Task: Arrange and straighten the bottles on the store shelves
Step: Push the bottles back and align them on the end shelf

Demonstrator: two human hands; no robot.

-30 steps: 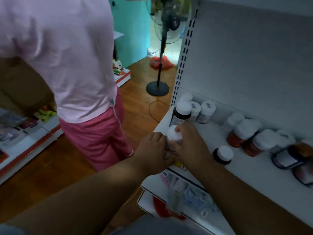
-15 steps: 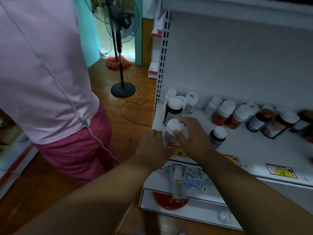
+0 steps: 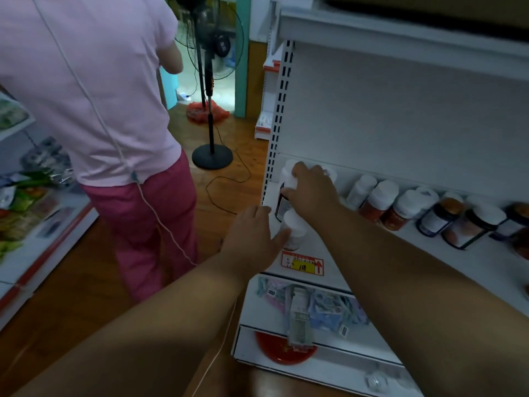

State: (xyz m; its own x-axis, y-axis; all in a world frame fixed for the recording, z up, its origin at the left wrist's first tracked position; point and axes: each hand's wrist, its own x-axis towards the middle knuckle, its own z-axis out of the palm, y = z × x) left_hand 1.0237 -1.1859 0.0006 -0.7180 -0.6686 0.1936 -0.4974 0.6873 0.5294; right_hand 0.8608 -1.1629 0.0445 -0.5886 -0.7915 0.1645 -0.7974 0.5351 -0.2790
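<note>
On the white shelf (image 3: 360, 253), near its left end, stands a dark bottle (image 3: 282, 206) with a white cap. My right hand (image 3: 312, 190) grips that cap from above, fingers curled over it. In front of it stands a small white-capped bottle (image 3: 294, 229). My left hand (image 3: 252, 233) lies at the shelf's left edge, its thumb touching this small bottle's side. Along the back wall to the right runs a row of white-capped bottles (image 3: 383, 200), several of them leaning or lying.
A person in a pink shirt (image 3: 94, 96) stands close on the left in the aisle. A standing fan (image 3: 211, 156) with a trailing cable is behind. A price tag (image 3: 303, 265) marks the shelf front. Packets (image 3: 312, 305) lie on the lower shelf.
My right hand has left the small front bottle and moved back onto the dark bottle's cap. My left hand has slid so only its thumb touches the small bottle. The view has lifted.
</note>
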